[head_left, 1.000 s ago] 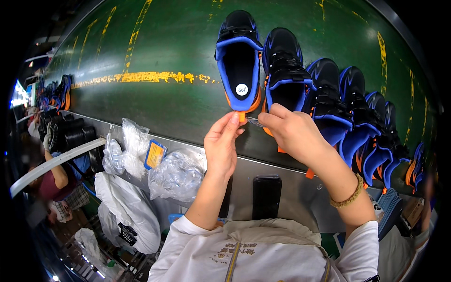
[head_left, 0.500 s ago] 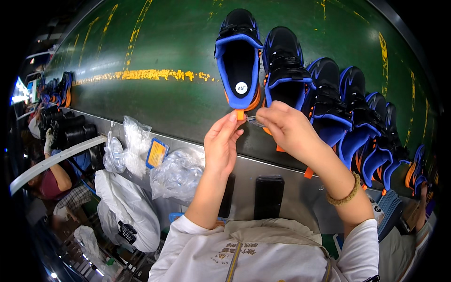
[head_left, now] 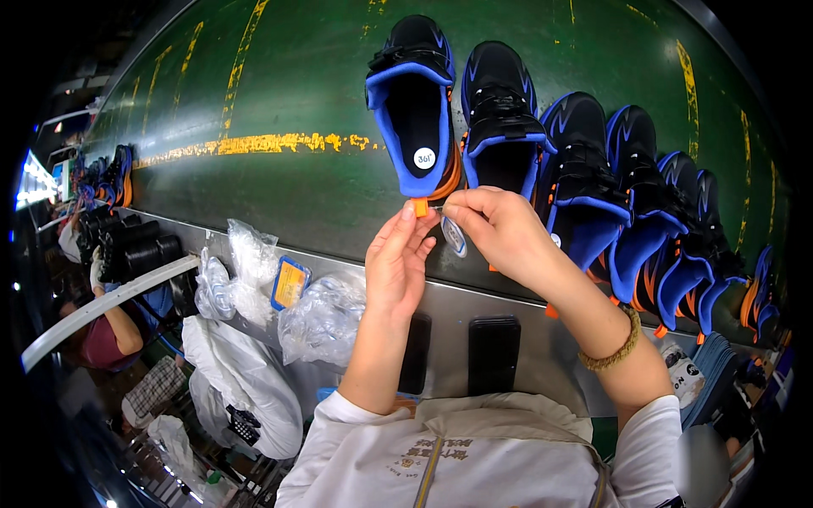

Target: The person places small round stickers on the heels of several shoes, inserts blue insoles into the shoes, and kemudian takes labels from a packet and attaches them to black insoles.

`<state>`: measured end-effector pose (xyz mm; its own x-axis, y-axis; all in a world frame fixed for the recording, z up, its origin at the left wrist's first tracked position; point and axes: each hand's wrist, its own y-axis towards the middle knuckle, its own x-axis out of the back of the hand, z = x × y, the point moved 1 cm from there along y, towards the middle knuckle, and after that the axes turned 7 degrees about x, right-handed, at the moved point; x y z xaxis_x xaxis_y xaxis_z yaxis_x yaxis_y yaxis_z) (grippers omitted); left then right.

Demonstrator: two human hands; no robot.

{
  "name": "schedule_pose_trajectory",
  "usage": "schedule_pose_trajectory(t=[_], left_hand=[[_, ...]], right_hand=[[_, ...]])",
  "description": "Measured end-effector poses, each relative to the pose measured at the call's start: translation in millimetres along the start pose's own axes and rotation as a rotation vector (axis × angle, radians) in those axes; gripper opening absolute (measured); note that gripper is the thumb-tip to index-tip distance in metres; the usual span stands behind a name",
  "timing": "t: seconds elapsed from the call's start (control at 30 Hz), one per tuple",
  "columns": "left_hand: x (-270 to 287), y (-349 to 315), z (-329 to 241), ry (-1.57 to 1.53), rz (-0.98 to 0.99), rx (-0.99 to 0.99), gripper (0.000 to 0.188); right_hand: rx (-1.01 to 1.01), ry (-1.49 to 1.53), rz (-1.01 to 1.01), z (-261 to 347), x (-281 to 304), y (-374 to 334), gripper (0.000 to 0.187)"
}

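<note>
A black sneaker (head_left: 413, 51) with a blue lining stands toe-away on the green surface. My left hand (head_left: 395, 267) pinches the orange heel pull tab (head_left: 421, 207) of this shoe between thumb and fingers. Close beside it, my right hand (head_left: 500, 227) is closed in a pinch at the tab's right side. A small oval hang tag (head_left: 455, 238), clear with a pale rim, dangles under the right fingertips; its thin cord is hard to make out. The matching sneaker (head_left: 500, 85) stands just to the right, its heel partly hidden by my right hand.
More black-and-blue sneakers (head_left: 577, 127) line up to the right. A metal ledge (head_left: 542, 330) along the near edge bears two dark phones (head_left: 494, 356), clear plastic bags (head_left: 322, 317) and a blue-and-yellow box (head_left: 290, 284). A white sack (head_left: 241, 381) hangs at left, near another person's arm (head_left: 127, 330).
The hang tag has swung from lying sideways between my hands to hanging down. My right hand has shifted slightly left, closer to the tab; my left hand still pinches the tab.
</note>
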<state>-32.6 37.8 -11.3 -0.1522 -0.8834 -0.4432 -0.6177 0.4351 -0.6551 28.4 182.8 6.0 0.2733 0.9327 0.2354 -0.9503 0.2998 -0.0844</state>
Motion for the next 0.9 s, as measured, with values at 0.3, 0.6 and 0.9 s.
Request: schedule_pose_trajectory(t=[0.3, 0.6, 0.9], left_hand=[[8.9, 4.6, -0.1, -0.014, -0.060, -0.146, 0.022], [29.5, -8.9, -23.3, 0.129, -0.126, -0.434, 0.018], [14.7, -12.2, -51.2, 0.302, 0.095, -0.580, 0.014]], right_hand=[[0.044, -0.150, 0.191, 9.7, -16.2, 26.9, 0.019], [-0.286, 0.146, 0.200, 40.9, 2.9, 8.9, 0.017], [-0.153, 0.744, 0.325, 33.7, 3.7, -12.8, 0.035]])
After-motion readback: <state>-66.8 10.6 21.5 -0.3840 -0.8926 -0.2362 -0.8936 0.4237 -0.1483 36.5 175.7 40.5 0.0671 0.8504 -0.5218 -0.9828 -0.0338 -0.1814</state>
